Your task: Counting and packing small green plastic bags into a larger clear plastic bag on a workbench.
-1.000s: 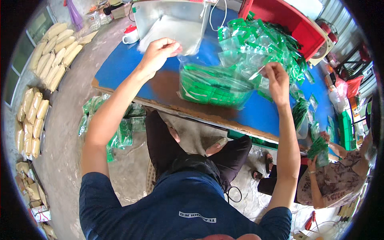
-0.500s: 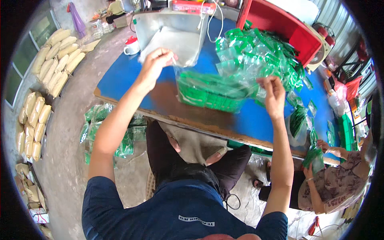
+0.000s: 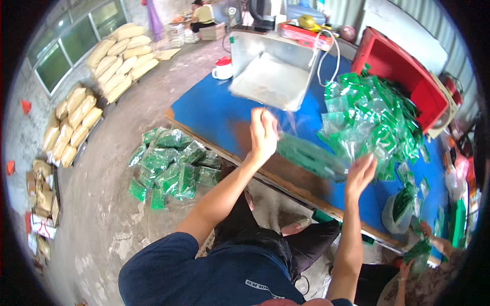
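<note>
A clear plastic bag filled with green packets (image 3: pixel 311 157), smeared by motion, hangs between my hands above the near edge of the blue table. At its left end my left hand (image 3: pixel 263 133) is closed, fingers pinched on the clear plastic. My right hand (image 3: pixel 361 176) is closed on the bag's right end. Beyond them a metal tray (image 3: pixel 240 56) holds a stack of clear plastic bags (image 3: pixel 273 81). A heap of small green-and-clear packets (image 3: pixel 365 117) lies to the right, in front of a tipped red crate (image 3: pixel 403 76).
Filled green bags (image 3: pixel 173 166) are piled on the floor at left. A red-lidded white mug (image 3: pixel 222 68) stands beside the tray, near a looped white cable (image 3: pixel 320 66). At lower right, a co-worker's hands (image 3: pixel 406 268) hold green packets by a translucent container (image 3: pixel 395 217). Tan sacks (image 3: pixel 122 64) line the wall.
My view has swung left, so the table sits farther right and the floor pile shows fully. The bag has tilted, its right end lower, and both hands still hold it.
</note>
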`<act>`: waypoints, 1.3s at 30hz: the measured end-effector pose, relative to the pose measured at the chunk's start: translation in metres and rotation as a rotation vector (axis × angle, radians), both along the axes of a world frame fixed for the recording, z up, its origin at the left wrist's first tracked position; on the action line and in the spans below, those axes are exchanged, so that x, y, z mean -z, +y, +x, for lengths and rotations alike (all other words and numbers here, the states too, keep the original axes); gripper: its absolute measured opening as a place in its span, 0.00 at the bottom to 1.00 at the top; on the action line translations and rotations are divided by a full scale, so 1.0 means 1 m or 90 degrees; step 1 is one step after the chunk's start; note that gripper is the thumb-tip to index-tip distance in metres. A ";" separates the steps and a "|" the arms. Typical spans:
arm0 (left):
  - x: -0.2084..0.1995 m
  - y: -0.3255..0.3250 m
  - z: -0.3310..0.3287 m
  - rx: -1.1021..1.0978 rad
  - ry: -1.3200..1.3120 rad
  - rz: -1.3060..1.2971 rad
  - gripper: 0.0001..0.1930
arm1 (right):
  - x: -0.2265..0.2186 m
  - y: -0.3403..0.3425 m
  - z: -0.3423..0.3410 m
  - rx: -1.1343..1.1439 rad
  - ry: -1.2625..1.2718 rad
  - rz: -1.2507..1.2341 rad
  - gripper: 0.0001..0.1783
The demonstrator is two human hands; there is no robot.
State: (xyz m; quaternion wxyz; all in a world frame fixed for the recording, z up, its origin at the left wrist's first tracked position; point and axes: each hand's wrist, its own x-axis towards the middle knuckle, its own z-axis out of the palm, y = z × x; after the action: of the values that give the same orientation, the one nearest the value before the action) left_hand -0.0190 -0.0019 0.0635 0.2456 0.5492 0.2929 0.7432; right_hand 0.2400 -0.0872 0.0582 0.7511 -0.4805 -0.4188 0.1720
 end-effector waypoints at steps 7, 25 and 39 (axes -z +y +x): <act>0.059 -0.057 -0.040 -0.026 0.030 -0.108 0.08 | 0.056 -0.072 -0.026 -0.031 0.046 -0.146 0.16; 0.055 -0.062 -0.077 0.159 0.189 -0.594 0.18 | 0.058 -0.085 -0.025 0.090 -0.363 -0.512 0.11; 0.006 -0.068 -0.080 -0.110 0.227 -0.315 0.16 | 0.039 -0.009 -0.083 0.137 -0.631 -0.361 0.29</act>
State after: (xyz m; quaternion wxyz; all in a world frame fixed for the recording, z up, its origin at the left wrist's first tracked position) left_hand -0.0987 -0.0700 0.0577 0.2525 0.5679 0.5486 0.5593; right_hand 0.1571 -0.0959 0.0193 0.3206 -0.7260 -0.6067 -0.0456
